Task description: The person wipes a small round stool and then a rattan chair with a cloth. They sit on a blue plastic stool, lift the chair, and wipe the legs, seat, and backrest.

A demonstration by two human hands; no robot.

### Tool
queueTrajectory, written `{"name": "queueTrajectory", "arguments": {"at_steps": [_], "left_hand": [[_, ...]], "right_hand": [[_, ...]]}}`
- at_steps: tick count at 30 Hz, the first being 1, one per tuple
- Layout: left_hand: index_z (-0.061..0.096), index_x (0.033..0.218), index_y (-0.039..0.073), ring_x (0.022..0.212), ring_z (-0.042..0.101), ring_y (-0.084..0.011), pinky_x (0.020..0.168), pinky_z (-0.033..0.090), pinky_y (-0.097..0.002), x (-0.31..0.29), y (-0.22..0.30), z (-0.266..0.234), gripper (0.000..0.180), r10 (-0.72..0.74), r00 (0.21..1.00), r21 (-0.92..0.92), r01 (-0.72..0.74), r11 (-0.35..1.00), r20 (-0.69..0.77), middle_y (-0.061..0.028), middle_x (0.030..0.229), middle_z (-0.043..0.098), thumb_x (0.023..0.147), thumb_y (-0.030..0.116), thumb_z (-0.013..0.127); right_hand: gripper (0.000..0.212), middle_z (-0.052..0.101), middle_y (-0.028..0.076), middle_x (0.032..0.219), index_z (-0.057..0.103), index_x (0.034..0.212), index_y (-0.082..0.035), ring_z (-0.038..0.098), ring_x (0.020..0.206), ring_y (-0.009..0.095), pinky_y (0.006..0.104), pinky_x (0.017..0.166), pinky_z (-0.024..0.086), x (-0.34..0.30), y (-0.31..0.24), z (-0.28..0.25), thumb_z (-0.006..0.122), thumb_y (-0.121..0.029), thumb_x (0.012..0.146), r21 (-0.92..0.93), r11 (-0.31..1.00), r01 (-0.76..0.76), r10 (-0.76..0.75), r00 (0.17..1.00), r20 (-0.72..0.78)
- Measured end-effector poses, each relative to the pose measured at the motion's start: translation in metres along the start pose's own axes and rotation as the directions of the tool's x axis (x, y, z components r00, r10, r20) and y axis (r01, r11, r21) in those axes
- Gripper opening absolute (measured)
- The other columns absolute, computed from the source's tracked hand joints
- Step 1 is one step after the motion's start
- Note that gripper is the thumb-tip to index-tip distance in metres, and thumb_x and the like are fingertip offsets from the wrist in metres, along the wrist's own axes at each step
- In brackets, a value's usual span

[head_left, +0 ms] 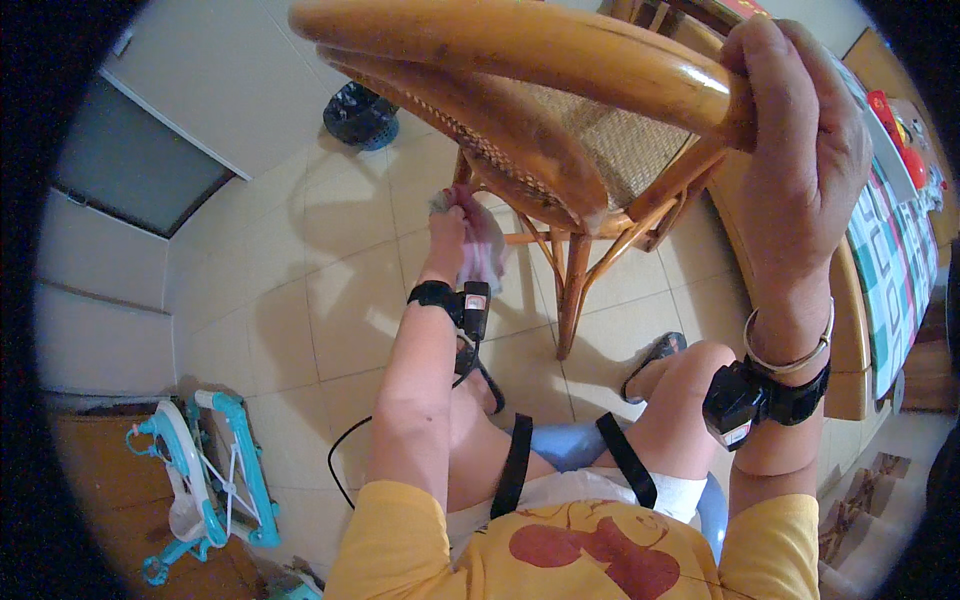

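Got my right hand (805, 150) gripping the rattan chair (545, 160), far centre, by its right end. Left hand (449, 240) is clutching a pinkish cloth (485, 250), left of the near leg (574, 290). White label (477, 302) on my left wrist? Too tiny to read.

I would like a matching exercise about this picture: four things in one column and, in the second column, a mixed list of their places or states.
1. right hand
2. left hand
3. wastebasket
4. folding frame

A. lined with a black bag
B. holding a pink-striped cloth
C. turquoise and white, at the picture's lower left
D. on the end of the curved wooden rail of the chair

Pairs: 1-D, 2-B, 3-A, 4-C
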State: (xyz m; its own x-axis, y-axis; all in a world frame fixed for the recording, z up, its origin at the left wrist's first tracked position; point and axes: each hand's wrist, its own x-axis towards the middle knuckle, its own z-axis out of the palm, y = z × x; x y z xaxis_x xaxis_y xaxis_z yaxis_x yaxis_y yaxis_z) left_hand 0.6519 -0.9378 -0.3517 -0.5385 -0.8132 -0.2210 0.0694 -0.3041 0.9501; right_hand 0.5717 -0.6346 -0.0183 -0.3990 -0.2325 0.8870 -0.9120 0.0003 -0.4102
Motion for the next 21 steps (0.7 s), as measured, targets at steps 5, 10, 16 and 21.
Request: {"name": "queueTrajectory", "arguments": {"at_steps": [5, 10, 16, 21], "left_hand": [[0.058, 0.115, 0.0, 0.083, 0.063, -0.0182, 0.066, 0.053, -0.0338, -0.012, 0.014, 0.006, 0.028, 0.058, 0.997, 0.164, -0.065, 0.984, 0.046, -0.0101, 0.098, 0.063, 0.089, 0.004, 0.047], [0.058, 0.112, 0.003, 0.078, 0.06, -0.0151, 0.06, 0.052, -0.0318, -0.023, 0.05, 0.02, 0.024, -0.04, 0.952, 0.26, -0.043, 0.965, 0.304, -0.0069, 0.095, 0.062, 0.091, 0.005, 0.046], [0.059, 0.108, 0.002, 0.081, 0.059, -0.0151, 0.067, 0.052, -0.0311, -0.059, 0.054, 0.034, 0.023, 0.102, 0.958, -0.074, -0.085, 0.994, 0.267, -0.0067, 0.098, 0.062, 0.087, 0.002, 0.049], [0.058, 0.109, 0.0, 0.087, 0.06, -0.0173, 0.078, 0.05, -0.0345, -0.112, 0.042, 0.043, 0.027, 0.032, 0.991, 0.027, -0.036, 0.999, 0.131, -0.0063, 0.099, 0.062, 0.084, 0.007, 0.051]], "right_hand": [[0.024, 0.049, 0.0, 0.066, 0.055, 0.079, -0.002, 0.043, 0.061, 0.008, 0.0239, 0.054, 0.035, 0.005, -0.011, 0.0, 0.051, -0.017, 0.098, 0.097, 0.993, -0.065, 0.058, 0.996, 0.064], [0.029, 0.044, 0.001, 0.059, 0.048, 0.072, -0.002, 0.038, 0.053, 0.009, 0.026, 0.048, 0.032, 0.011, -0.019, 0.014, 0.047, -0.015, 0.098, 0.126, 0.987, -0.102, 0.099, 0.995, 0.026], [0.029, 0.047, 0.012, 0.057, 0.049, 0.071, 0.001, 0.049, 0.05, 0.022, 0.0352, 0.049, 0.039, 0.012, -0.02, 0.006, 0.049, -0.016, 0.095, -0.024, 0.998, -0.058, 0.059, 0.998, 0.023], [0.029, 0.059, 0.015, 0.06, 0.058, 0.073, -0.002, 0.061, 0.056, 0.032, 0.0412, 0.056, 0.047, 0.017, -0.029, 0.0, 0.047, -0.019, 0.094, -0.241, 0.969, -0.049, 0.073, 0.993, 0.091]]}}
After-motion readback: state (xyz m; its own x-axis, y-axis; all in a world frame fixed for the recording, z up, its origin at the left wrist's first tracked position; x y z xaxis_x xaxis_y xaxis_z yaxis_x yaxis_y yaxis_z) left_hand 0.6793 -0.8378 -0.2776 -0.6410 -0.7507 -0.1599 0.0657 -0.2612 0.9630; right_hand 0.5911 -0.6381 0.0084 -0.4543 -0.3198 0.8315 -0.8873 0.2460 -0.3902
